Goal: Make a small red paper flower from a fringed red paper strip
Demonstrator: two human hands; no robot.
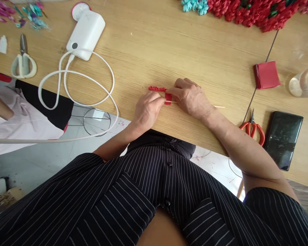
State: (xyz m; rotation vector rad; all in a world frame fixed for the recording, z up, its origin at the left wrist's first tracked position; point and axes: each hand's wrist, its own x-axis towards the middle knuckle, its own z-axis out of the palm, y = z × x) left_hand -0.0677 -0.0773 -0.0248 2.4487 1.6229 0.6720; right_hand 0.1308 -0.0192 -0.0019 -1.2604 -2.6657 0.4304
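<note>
A thin wooden stick (220,107) lies low over the table, passing beneath my right hand. My left hand (149,108) is closed, its thumb and finger pinching the stick's left end. A small flat red piece (168,98), fabric or paper, sits between my hands under the stick. My right hand (191,98) has its fingers bent down on the upper edge of this piece; the thumb is by the stick. Just beyond my left fingertips lies a crinkled red strip (156,89), its right end close to my right fingertips.
A white power bank (86,34) with a looping cable (113,82) and scissors (23,61) lie left. At right are a red stack of squares (267,75), red-handled pliers (253,128), a phone (283,140) and a glass (304,82). Red flowers (246,13) line the back. Another person's sleeve (23,112) shows left.
</note>
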